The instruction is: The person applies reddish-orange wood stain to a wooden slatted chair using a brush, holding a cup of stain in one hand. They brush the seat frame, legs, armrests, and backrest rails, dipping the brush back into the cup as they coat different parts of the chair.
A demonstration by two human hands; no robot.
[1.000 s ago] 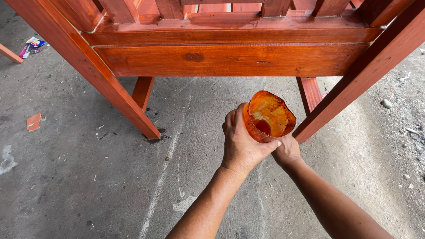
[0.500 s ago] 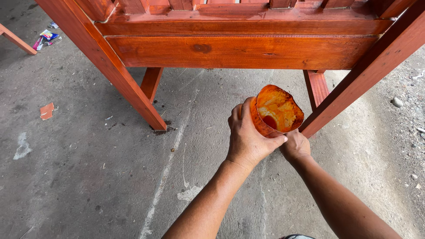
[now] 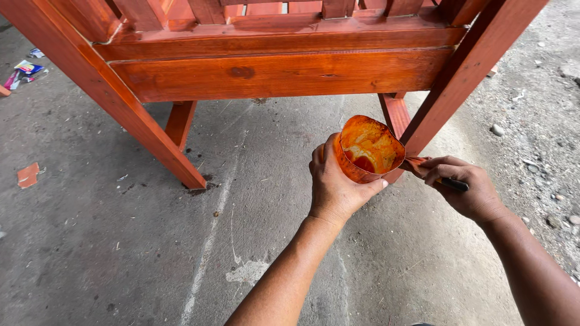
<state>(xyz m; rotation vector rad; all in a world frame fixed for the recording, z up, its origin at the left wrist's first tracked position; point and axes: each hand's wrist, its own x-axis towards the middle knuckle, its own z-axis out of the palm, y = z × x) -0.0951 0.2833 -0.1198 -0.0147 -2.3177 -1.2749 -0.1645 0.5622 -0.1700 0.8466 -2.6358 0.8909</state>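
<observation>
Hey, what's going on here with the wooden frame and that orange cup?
A person stands over a red-brown stained wooden frame on a concrete floor. The left hand holds a cut-open cup with orange-red stain inside. The right hand holds a stained brush beside the cup's rim, close to a slanted frame leg.

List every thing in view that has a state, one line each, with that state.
Cut-open cup: held tilted, a little reddish stain pooled inside.
Left hand: wrapped around the cup.
Right hand: closed on a dark-handled brush.
Brush: stained bristle end beside the cup rim.
Wooden frame: standing on concrete, coated glossy red-brown.
Concrete floor: dusty, dark drips near a leg.
</observation>
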